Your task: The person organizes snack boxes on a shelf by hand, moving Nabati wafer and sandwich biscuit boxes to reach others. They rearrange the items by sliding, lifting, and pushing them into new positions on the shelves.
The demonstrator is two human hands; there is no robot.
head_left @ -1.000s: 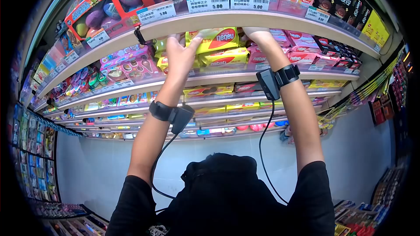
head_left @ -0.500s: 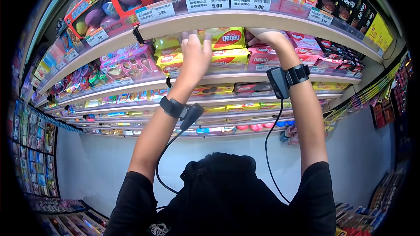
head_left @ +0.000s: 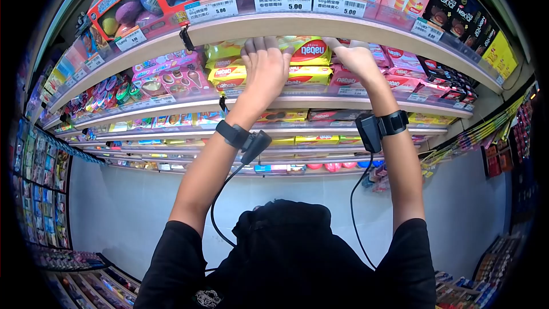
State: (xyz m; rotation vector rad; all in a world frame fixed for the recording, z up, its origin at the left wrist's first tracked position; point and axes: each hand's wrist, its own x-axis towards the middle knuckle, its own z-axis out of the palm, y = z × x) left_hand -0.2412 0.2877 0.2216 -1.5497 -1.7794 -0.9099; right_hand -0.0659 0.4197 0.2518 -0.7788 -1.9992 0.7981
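Note:
My left hand (head_left: 266,70) rests over the front of stacked yellow nabati wafer packs (head_left: 311,74), its fingers stretched out and reaching back across the upper pack. My right hand (head_left: 359,62) is at the right end of the yellow stack, beside pink nabati packs (head_left: 341,77). Its thumb stands apart from the fingers, and the fingertips are partly hidden under the shelf above. Neither hand visibly grips a pack. Each wrist carries a black strapped device with a cable.
Just above my hands runs a shelf edge (head_left: 240,27) with price tags and boxed snacks. Pink toy sets (head_left: 174,77) stand to the left, dark packs (head_left: 443,74) to the right. Lower shelves (head_left: 297,131) hold more goods. Hanging strips (head_left: 480,131) jut out at the right.
My left hand has shifted right and its fingers have spread over the yellow packs. My right hand has drawn back slightly, showing more thumb and fingers. The view has shifted a little.

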